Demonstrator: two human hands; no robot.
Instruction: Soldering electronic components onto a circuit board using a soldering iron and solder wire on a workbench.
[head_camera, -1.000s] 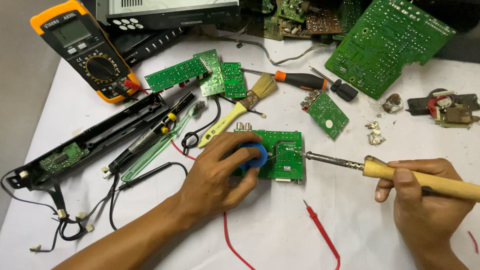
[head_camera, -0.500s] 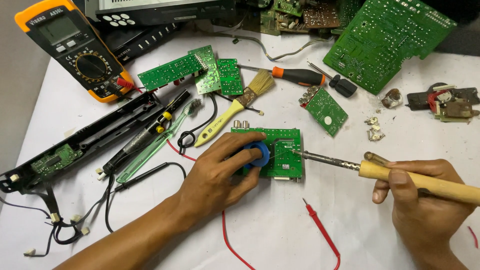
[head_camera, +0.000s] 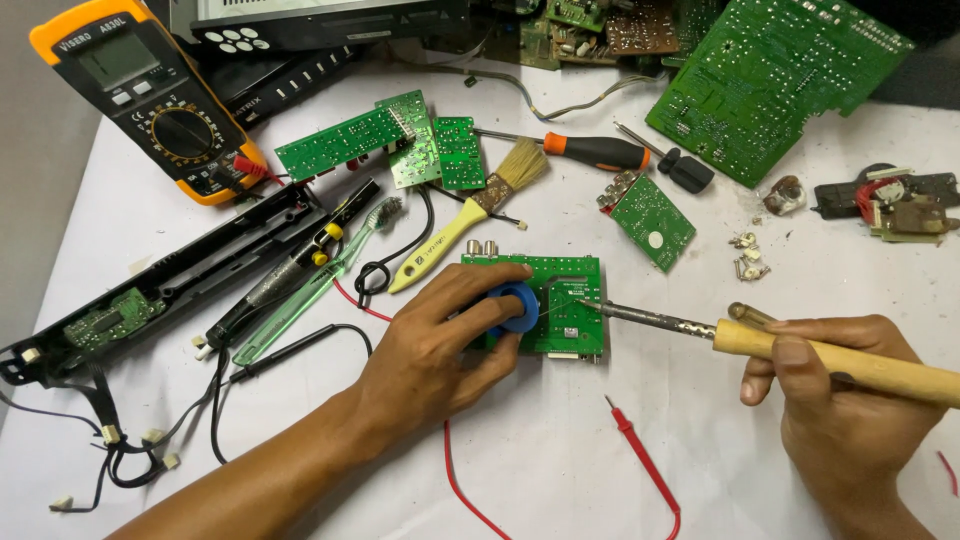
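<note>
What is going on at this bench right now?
A person is soldering a small green board on a white table. The left hand presses a blue spool on the board. The right hand holds a wooden-handled soldering iron, tip on the board. A multimeter, brush and screwdriver lie behind.

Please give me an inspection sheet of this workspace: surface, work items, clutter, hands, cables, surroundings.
Surface: white table, scattered with parts.
Job's things: small green circuit board; blue solder reel on it; soldering iron, tip on the board.
Clutter: multimeter, paintbrush, screwdriver, toothbrush, large circuit board.
Grippers: left hand holds reel; right hand grips iron.
Cables: red probe lead; black wires.
Surroundings: black device casings behind.
</note>
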